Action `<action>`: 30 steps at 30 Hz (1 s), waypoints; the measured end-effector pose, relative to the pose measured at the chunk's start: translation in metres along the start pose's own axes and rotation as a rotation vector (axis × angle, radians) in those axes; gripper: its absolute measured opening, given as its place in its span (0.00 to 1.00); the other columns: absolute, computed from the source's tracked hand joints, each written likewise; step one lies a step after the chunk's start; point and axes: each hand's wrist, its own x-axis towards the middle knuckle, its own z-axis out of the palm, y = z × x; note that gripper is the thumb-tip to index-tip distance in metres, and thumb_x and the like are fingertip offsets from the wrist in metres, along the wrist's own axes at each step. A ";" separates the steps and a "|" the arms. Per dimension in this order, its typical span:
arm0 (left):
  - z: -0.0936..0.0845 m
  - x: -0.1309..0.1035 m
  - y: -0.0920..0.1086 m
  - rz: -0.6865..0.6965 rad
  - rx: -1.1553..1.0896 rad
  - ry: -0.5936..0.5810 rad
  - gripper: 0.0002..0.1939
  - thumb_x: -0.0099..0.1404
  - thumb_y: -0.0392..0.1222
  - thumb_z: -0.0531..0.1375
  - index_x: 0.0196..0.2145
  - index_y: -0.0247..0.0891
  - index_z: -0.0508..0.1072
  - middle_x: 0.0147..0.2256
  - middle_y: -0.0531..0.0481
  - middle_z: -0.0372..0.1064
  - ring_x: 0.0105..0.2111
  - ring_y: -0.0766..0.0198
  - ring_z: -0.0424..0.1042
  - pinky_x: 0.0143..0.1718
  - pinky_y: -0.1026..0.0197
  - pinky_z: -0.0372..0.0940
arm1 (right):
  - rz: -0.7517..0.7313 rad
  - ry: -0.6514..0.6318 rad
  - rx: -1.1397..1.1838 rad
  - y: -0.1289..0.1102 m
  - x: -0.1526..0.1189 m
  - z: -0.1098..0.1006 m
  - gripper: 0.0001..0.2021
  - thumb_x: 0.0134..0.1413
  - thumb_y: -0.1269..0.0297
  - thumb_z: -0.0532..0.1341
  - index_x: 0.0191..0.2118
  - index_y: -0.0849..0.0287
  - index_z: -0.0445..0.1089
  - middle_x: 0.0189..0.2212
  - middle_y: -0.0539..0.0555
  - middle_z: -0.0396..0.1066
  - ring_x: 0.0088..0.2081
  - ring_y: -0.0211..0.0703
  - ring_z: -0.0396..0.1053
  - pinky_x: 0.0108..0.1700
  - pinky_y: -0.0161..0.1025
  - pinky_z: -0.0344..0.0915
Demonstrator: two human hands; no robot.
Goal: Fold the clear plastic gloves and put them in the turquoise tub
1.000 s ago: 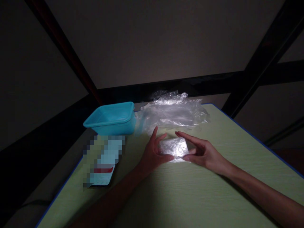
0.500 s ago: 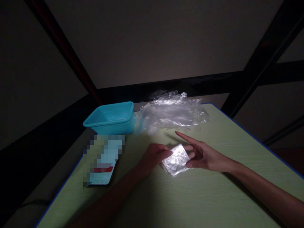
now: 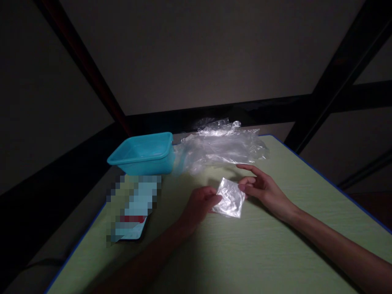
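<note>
A small folded square of shiny clear plastic (image 3: pixel 229 199) is held between both hands above the green table (image 3: pixel 275 253). My left hand (image 3: pixel 200 204) pinches its left edge between thumb and fingers. At the upper right corner, my right hand (image 3: pixel 263 190) grips it between thumb and curled fingers, with the index finger stretched out beyond. Behind the hands, a loose pile of crumpled clear plastic bags (image 3: pixel 223 147) lies along the far side of the table.
A turquoise plastic basin (image 3: pixel 143 157) stands at the table's back left corner. In front of it lies a flat, pixelated object (image 3: pixel 137 208), pale blue with a red patch. A wall rises behind the table.
The plastic square has turned in the hands. My right hand has moved up from its lower right corner to its upper right corner. My left hand has hardly moved.
</note>
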 end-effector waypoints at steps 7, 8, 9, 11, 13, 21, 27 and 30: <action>0.004 0.000 -0.009 0.105 -0.176 -0.110 0.31 0.48 0.39 0.61 0.51 0.35 0.60 0.28 0.51 0.71 0.26 0.65 0.69 0.29 0.64 0.62 | -0.043 -0.025 -0.005 -0.003 -0.002 0.002 0.29 0.42 0.61 0.65 0.52 0.59 0.57 0.20 0.44 0.65 0.20 0.33 0.59 0.24 0.35 0.52; 0.004 -0.001 -0.010 0.145 -0.204 -0.106 0.35 0.49 0.38 0.61 0.55 0.36 0.55 0.32 0.50 0.73 0.28 0.64 0.70 0.31 0.63 0.64 | -0.035 -0.043 -0.007 -0.003 -0.002 0.002 0.30 0.42 0.61 0.65 0.52 0.59 0.57 0.20 0.44 0.65 0.21 0.33 0.59 0.25 0.35 0.52; 0.003 -0.001 -0.010 0.182 -0.217 -0.119 0.37 0.49 0.37 0.61 0.56 0.37 0.54 0.36 0.48 0.73 0.31 0.63 0.72 0.35 0.62 0.65 | -0.028 -0.053 -0.005 -0.002 -0.002 0.003 0.30 0.42 0.61 0.65 0.52 0.59 0.57 0.20 0.44 0.65 0.21 0.33 0.59 0.25 0.35 0.53; 0.001 -0.001 -0.010 0.221 -0.181 -0.152 0.33 0.51 0.38 0.60 0.55 0.37 0.59 0.40 0.45 0.73 0.36 0.61 0.72 0.39 0.61 0.65 | -0.020 -0.051 0.002 -0.002 -0.002 0.003 0.30 0.41 0.62 0.64 0.52 0.60 0.56 0.20 0.44 0.66 0.21 0.34 0.59 0.25 0.35 0.53; -0.001 -0.001 -0.010 0.224 -0.069 -0.147 0.26 0.52 0.39 0.59 0.50 0.33 0.67 0.38 0.44 0.74 0.37 0.59 0.73 0.39 0.61 0.65 | -0.028 -0.033 -0.002 -0.001 -0.002 0.003 0.29 0.41 0.62 0.64 0.52 0.60 0.57 0.20 0.44 0.65 0.21 0.34 0.59 0.26 0.35 0.53; 0.000 0.002 -0.010 0.218 0.189 -0.013 0.19 0.52 0.38 0.58 0.42 0.33 0.76 0.28 0.48 0.76 0.27 0.64 0.71 0.30 0.67 0.64 | -0.051 0.002 0.002 0.001 -0.002 0.005 0.27 0.43 0.63 0.64 0.52 0.57 0.58 0.20 0.43 0.64 0.22 0.33 0.59 0.25 0.34 0.52; 0.000 0.004 -0.009 0.187 0.152 0.085 0.22 0.50 0.37 0.60 0.44 0.32 0.75 0.26 0.50 0.75 0.26 0.64 0.71 0.28 0.68 0.63 | -0.085 -0.057 0.118 0.007 -0.003 0.008 0.31 0.43 0.66 0.66 0.56 0.49 0.58 0.32 0.47 0.68 0.32 0.34 0.66 0.34 0.34 0.62; 0.000 0.003 -0.007 0.143 0.086 0.104 0.23 0.49 0.36 0.60 0.46 0.31 0.74 0.28 0.49 0.76 0.27 0.64 0.72 0.29 0.68 0.64 | -0.082 -0.109 0.107 0.009 -0.004 0.009 0.29 0.43 0.66 0.66 0.54 0.49 0.63 0.36 0.50 0.69 0.36 0.36 0.68 0.37 0.36 0.65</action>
